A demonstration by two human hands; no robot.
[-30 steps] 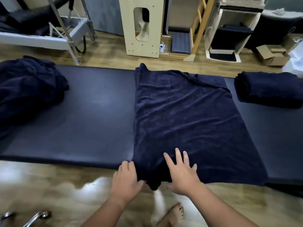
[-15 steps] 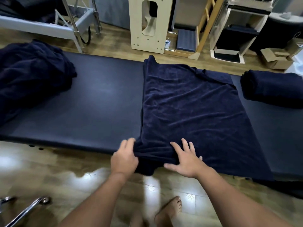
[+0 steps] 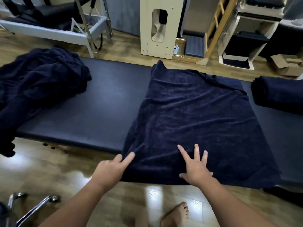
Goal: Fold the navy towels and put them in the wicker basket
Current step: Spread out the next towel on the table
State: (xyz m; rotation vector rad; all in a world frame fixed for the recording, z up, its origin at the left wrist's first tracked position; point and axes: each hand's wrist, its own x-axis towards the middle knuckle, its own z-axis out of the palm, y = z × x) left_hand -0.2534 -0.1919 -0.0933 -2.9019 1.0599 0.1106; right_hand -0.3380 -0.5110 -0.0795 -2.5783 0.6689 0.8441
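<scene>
Versus half a second ago: both hands have released the towel's near corner, which now lies flat instead of bunched. Left hand point(image 3: 109, 169) rests at the near-left edge of the spread navy towel point(image 3: 193, 122), two fingers extended and touching it, nothing gripped. Right hand point(image 3: 196, 167) lies flat on the cloth, fingers splayed wide. The towel covers the padded bench point(image 3: 91, 108), lightly wrinkled, far-left corner peaked. Unfolded pile point(image 3: 37, 81) at left; folded towel point(image 3: 278, 94) at right.

Two hands lay on one spread towel point(image 3: 193, 115); one crumpled towel heap point(image 3: 37, 82) sat left of them, one folded towel point(image 3: 278, 94) right
</scene>
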